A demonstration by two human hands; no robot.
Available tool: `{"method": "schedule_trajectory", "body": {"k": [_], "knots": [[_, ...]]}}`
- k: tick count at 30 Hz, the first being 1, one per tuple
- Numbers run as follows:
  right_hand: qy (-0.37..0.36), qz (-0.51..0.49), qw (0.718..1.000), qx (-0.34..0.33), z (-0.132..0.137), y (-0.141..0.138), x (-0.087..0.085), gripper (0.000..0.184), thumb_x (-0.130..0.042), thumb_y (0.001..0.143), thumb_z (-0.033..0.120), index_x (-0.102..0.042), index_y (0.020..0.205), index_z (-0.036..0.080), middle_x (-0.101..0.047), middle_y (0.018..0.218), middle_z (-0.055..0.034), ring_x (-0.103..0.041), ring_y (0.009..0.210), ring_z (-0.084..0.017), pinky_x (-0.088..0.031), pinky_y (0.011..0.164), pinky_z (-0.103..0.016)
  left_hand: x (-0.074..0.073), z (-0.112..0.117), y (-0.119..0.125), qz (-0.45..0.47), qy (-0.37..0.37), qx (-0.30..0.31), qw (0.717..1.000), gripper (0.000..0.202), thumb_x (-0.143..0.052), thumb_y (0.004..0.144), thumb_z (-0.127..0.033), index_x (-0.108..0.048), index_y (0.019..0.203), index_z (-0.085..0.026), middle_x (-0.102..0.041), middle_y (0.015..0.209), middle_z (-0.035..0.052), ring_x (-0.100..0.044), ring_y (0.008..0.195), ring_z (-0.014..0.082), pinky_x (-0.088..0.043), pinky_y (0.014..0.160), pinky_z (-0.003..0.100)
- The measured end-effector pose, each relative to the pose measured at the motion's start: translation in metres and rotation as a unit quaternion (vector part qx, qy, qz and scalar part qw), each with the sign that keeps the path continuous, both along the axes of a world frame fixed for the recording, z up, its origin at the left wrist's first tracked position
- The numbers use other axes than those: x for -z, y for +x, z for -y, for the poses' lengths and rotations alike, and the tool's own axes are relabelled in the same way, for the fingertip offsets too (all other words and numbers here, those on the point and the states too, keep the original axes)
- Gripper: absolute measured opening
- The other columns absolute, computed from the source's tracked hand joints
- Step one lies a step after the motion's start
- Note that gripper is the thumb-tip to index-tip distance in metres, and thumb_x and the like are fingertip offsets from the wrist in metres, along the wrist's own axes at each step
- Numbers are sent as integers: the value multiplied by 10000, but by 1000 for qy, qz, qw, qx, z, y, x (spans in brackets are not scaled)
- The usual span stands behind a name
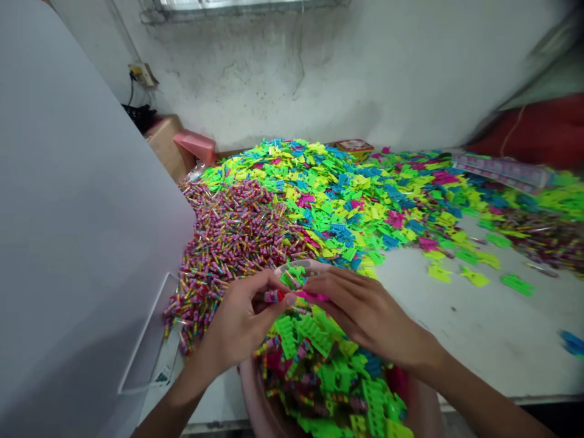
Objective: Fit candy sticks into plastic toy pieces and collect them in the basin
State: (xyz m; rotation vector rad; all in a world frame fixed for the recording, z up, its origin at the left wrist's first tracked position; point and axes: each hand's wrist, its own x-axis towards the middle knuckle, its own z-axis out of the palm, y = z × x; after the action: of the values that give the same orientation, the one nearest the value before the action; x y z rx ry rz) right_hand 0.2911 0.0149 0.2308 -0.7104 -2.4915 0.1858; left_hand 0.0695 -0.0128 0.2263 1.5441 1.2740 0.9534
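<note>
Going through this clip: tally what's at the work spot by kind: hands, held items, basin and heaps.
Left hand: 1
Right hand: 1
Striped tube: 1
Pink piece: 1
Pink basin: 1
Heap of striped tubes: 1
Heap of flat coloured pieces: 1
Total: 7

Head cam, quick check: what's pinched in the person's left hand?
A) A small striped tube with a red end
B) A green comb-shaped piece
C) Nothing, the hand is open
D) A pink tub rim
A: the left hand pinches the small striped tube, its red end toward the pink plastic piece in the right hand.
</note>
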Motion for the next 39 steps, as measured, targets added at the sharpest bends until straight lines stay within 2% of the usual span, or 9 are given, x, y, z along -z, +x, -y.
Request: {"method": "schedule_trajectory", "body": {"k": [4, 8, 10, 12, 15, 18, 28, 34, 39], "knots": [[151, 46, 985, -65, -6, 17, -7, 320, -446, 1025, 132, -633, 1259, 245, -782, 1113, -55, -728, 995, -216, -511, 1033, -402, -4, 8, -8, -70, 10, 66, 995, 172, -644, 903, -333, -631, 800, -197, -552, 660, -42, -447, 562, 93, -316, 502, 201], [138, -56, 989, -22, -11, 39, -8, 379, -545, 1003, 198, -590, 1348, 348, -765, 1188, -16, -717, 1063, -205, -545, 952, -344, -3, 20, -13, -87, 28, 27, 995, 248, -586, 948, -410, -606, 801, -211, -478, 595, -54, -403, 504, 96, -277, 465, 220], [51, -121, 991, 23, -10, 39, -9, 355, -596, 977, 204, -620, 1300, 350, -771, 1154, -20, -719, 1049, -231, -560, 900, -367, -1, 23, -12, -108, 50, -5, 993, 209, -579, 958, -415, -632, 878, -229, -511, 617, -50, -432, 515, 103, -294, 478, 227], [-100, -171, 978, 60, -7, 28, -10, 218, -642, 958, 244, -673, 1163, 312, -783, 1026, -22, -734, 937, -232, -575, 825, -361, -2, 23, -7, -121, 70, -4, 990, 181, -602, 951, -415, -635, 1039, -261, -587, 711, -35, -506, 594, 121, -358, 537, 227], [-339, -227, 909, 89, -1, 8, -9, 134, -628, 971, 373, -676, 996, 250, -748, 862, -13, -712, 762, -194, -567, 680, -299, -9, 23, 2, -92, 72, 18, 993, 242, -544, 988, -418, -564, 1184, -277, -632, 824, -15, -571, 716, 144, -429, 635, 234], [-438, -242, 861, 94, 5, -2, -5, 209, -619, 966, 439, -658, 956, 234, -711, 837, -12, -675, 737, -179, -548, 645, -274, -17, 21, 6, -49, 65, 16, 997, 213, -452, 1035, -400, -562, 1144, -255, -623, 811, -18, -573, 704, 130, -437, 633, 230], [-376, -196, 898, 119, 13, 0, -8, 237, -639, 942, 478, -659, 940, 242, -692, 929, -32, -648, 826, -192, -550, 696, -288, -13, 14, 8, -15, 135, -5, 991, 207, -589, 988, -311, -714, 1147, -268, -755, 1099, 2, -712, 959, 136, -542, 805, 194], [-381, -183, 897, 128, 18, -3, -12, 261, -624, 947, 494, -666, 943, 236, -724, 966, -51, -686, 930, -235, -570, 790, -334, -11, 15, 4, -72, 219, -2, 973, 236, -634, 960, -258, -738, 1172, -250, -779, 1119, 21, -739, 952, 133, -557, 848, 190], [-371, -181, 901, 131, 19, -6, -15, 244, -626, 950, 471, -641, 901, 233, -736, 916, -42, -685, 974, -247, -543, 916, -381, -8, 14, 1, -56, 209, -12, 976, 201, -634, 959, -249, -755, 1120, -246, -801, 973, -3, -747, 849, 117, -576, 787, 176]]}}
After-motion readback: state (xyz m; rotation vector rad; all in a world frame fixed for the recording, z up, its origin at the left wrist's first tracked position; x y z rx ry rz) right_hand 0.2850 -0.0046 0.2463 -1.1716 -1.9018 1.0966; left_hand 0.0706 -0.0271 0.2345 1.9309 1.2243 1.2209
